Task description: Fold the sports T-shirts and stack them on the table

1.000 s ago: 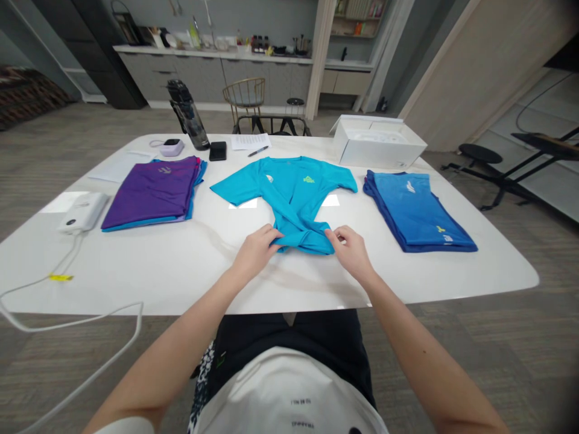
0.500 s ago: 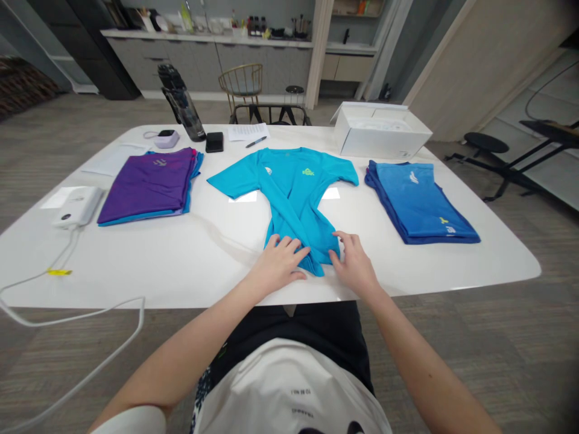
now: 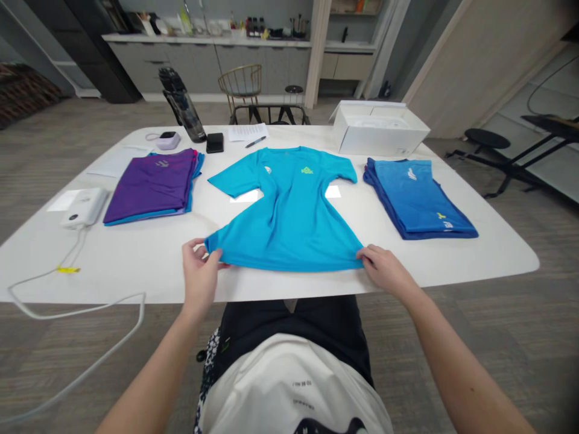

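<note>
A bright turquoise T-shirt (image 3: 296, 211) lies spread on the white table, its neck away from me and its hem toward me. It has a small green print on the chest and soft creases down one side. My left hand (image 3: 201, 265) pinches the hem's left corner between thumb and fingers. At the opposite corner my right hand (image 3: 382, 265) is closed on the hem. Between the two hands the hem runs nearly straight. Both sleeves lie outstretched on the tabletop.
Folded clothes with purple on top (image 3: 151, 187) lie at left, a folded blue pile (image 3: 411, 196) at right. Behind stand an open white box (image 3: 380, 135), a tilted dark bottle (image 3: 183, 105), a black wallet-like item (image 3: 215, 143) and a pen (image 3: 256, 142). A white device (image 3: 85, 208) trails a cable.
The shirt's lower part, bunched and crossed over before, is now spread wide. My left hand has moved left and my right hand right, each now gripping a hem corner.
</note>
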Demonstrator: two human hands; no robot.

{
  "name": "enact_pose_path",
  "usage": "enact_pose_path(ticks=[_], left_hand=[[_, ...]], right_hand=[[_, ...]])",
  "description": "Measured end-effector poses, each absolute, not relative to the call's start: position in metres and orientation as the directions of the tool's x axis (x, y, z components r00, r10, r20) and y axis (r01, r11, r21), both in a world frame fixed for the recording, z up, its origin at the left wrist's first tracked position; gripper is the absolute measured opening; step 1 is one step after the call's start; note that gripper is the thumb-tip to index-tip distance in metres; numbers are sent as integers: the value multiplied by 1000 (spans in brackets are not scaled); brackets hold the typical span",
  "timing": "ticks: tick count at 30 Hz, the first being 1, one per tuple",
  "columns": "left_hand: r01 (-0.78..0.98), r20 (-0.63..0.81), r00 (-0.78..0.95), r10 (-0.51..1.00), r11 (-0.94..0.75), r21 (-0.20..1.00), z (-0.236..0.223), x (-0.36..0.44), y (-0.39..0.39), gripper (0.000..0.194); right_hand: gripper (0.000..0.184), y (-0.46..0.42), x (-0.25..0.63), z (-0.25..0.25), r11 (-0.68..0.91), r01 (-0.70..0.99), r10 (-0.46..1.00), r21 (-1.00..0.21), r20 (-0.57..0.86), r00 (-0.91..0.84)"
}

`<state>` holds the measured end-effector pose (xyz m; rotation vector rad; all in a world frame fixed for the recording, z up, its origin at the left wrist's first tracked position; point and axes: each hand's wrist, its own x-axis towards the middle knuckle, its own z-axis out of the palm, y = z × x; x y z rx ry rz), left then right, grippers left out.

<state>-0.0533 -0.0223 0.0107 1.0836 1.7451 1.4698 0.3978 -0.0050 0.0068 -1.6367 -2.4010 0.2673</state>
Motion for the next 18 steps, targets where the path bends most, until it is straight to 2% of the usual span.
enact_pose_path(ticks=[2, 3, 5, 7, 8, 10, 12, 18], left_hand=[[479, 226, -508, 831, 54, 876, 7, -70, -39, 68], [629, 338, -460, 821, 32, 777, 6, -73, -45, 70], [837, 476, -201, 856, -102, 537, 6, -69, -46, 58], [861, 418, 176, 891, -345, 373, 6, -55, -36, 40], [817, 339, 354, 872, -464, 342, 5, -47, -27, 37], [782, 224, 502, 835, -549, 294, 3, -32, -10, 39], [829, 145, 477, 867, -498, 253, 0, -23, 1, 49], [969, -41, 210, 977, -202, 143, -6, -10, -19, 71]], right_hand=[[27, -9, 402, 14, 317, 925, 948, -211, 87, -306], [25, -10, 398, 17, 317, 929, 947, -191, 110, -301], [23, -9, 380, 21, 377, 902, 923, -209, 171, -346], [23, -5, 355, 19, 458, 846, 886, -272, 210, -412], [26, -2, 344, 16, 478, 828, 877, -293, 216, -430], [34, 3, 329, 7, 469, 836, 882, -286, 207, -424], [45, 5, 325, -4, 419, 878, 906, -231, 171, -387], [72, -19, 342, -27, 162, 985, 985, -54, 62, -159]])
